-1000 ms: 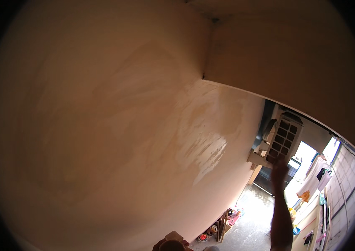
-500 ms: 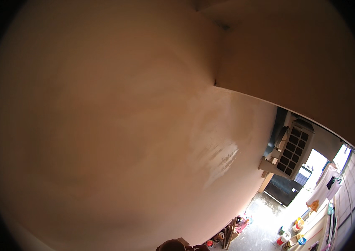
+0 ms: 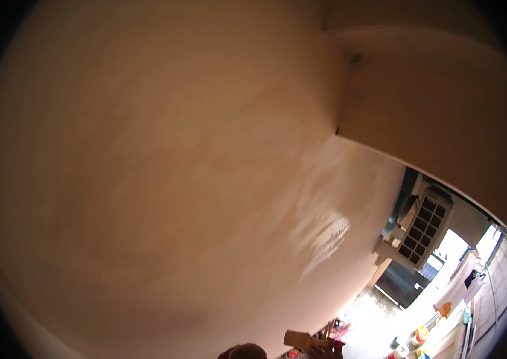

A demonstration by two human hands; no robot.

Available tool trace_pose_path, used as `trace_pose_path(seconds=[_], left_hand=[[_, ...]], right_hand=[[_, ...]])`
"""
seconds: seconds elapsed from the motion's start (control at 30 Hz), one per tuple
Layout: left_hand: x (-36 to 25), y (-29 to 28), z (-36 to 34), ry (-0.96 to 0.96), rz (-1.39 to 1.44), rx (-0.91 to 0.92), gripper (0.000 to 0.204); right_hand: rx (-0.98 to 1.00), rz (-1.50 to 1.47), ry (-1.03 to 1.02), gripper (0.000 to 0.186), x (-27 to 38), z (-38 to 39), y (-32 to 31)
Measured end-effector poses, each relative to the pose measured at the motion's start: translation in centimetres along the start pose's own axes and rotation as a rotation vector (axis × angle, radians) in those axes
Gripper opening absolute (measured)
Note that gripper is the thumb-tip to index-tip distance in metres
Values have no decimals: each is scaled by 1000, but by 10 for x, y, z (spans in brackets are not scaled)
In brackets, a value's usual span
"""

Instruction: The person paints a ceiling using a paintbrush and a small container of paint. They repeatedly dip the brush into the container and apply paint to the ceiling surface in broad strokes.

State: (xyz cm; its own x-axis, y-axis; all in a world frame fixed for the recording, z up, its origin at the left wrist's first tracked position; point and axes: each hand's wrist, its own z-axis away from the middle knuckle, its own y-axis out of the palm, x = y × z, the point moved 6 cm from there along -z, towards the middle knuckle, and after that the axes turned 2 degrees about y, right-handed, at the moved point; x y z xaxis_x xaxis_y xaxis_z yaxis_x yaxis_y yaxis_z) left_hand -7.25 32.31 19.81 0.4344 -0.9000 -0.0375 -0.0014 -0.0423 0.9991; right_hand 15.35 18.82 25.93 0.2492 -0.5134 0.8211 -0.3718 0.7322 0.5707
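A: ok so where are the hands? it's super dark down there

B: bottom edge. The bare left hand looks like a dark rounded lump cut off by the frame, can't tell what its fingers are doing. The bare right hand looks to be the dark shape to its right, overlapping a flat tan rectangular piece.

A: gripping it?

B: too shadowy tbh, can't tell if those fingers are closed on it. The piece sits tilted near the lower edge, in front of the big smooth beige wall.

A: and the wall?

B: fills most of the view, streaky, with a shiny whitish patch right of centre. Upper right there's a brown overhead slab meeting it at a corner.

A: background?

B: pale boxy unit with a dark grid front, dark door below it, light hanging cloths, and some white-and-red buckets on the bright grey floor.
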Motion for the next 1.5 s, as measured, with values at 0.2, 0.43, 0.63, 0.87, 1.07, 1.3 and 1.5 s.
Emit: trace_pose_path(seconds=[0.2, 0.43, 0.63, 0.87, 1.07, 1.3, 1.5], left_hand=[[-15, 20, 27, -88, -15, -106, 64], [-31, 54, 37, 98, 39, 40, 57], [-40, 43, 29, 47, 38, -93, 57], [-53, 20, 22, 100, 21, -101, 56], [-50, 12, 23, 145, -25, -209, 62], [-50, 12, 19, 171, -19, -217, 59], [-55, 15, 12, 202, -62, -172, 52]], right_hand=[[-82, 17, 162, 18, 7, -11, 7], [51, 450, -285, 21, 72, -3, 70], [421, 347, -611, 29, 121, 43, 132], [718, 530, -598, 26, 99, 81, 190], [882, 616, -563, 26, 72, 83, 198], [916, 633, -509, 25, 53, 79, 206], [934, 686, -527, 22, 40, 77, 209]])
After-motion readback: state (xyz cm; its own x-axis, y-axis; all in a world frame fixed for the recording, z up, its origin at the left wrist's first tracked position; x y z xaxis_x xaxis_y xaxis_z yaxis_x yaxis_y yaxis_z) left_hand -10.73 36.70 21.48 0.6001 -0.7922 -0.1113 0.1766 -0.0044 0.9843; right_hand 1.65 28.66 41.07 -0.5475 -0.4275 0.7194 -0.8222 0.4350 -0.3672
